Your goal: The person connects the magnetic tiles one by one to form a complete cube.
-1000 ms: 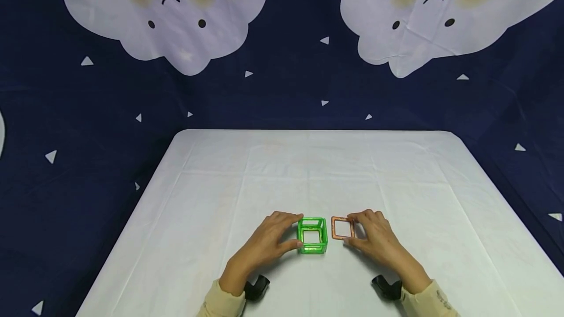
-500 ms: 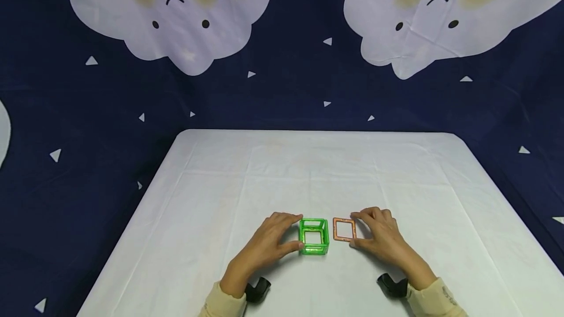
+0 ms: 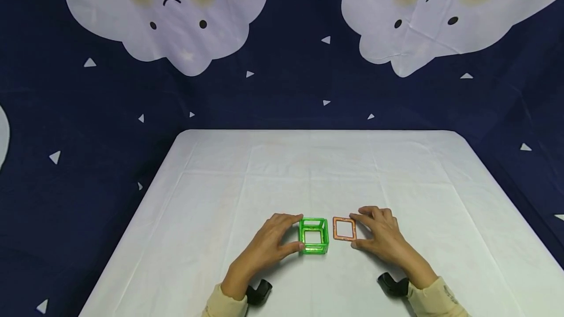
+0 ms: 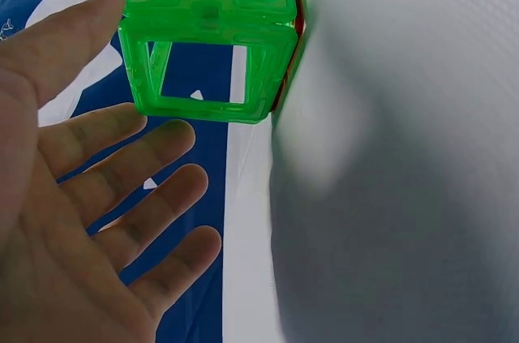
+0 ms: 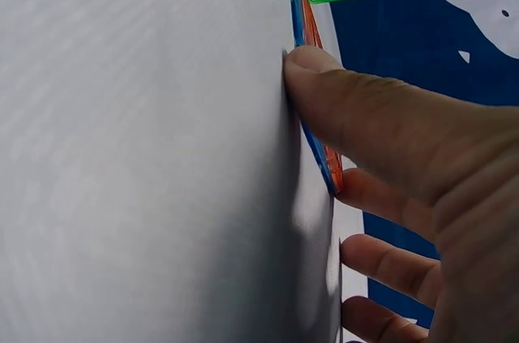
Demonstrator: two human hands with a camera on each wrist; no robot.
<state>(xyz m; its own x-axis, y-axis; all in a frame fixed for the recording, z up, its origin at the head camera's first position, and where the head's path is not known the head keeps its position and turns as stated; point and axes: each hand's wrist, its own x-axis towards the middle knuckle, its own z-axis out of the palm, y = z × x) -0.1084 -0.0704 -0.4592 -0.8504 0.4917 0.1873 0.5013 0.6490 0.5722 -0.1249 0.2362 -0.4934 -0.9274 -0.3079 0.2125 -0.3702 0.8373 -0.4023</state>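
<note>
A cube of green magnetic tiles (image 3: 327, 237) stands on the white table; a red strip (image 4: 293, 55) shows along its base in the left wrist view. My left hand (image 3: 269, 238) holds the cube's left side, thumb at the near corner and forefinger at the far one. Its other fingers are spread in the left wrist view. Just right of the cube, a small gap away, lies a flat orange square magnetic tile (image 3: 336, 229). My right hand (image 3: 380, 235) pinches that tile at its right end between thumb and forefinger. Blue shows along the tile's underside in the right wrist view.
The white cloth-covered table (image 3: 282, 160) has faint creases. Behind it hangs a dark blue curtain (image 3: 291, 87) printed with white clouds and triangles. Black devices (image 3: 260, 292) sit at both wrists, below the beige sleeves (image 3: 438, 300).
My right thumb and hand have shifted slightly right along the orange tile, toward its right corner. The left hand and the green cube keep their places; the view shifts a little.
</note>
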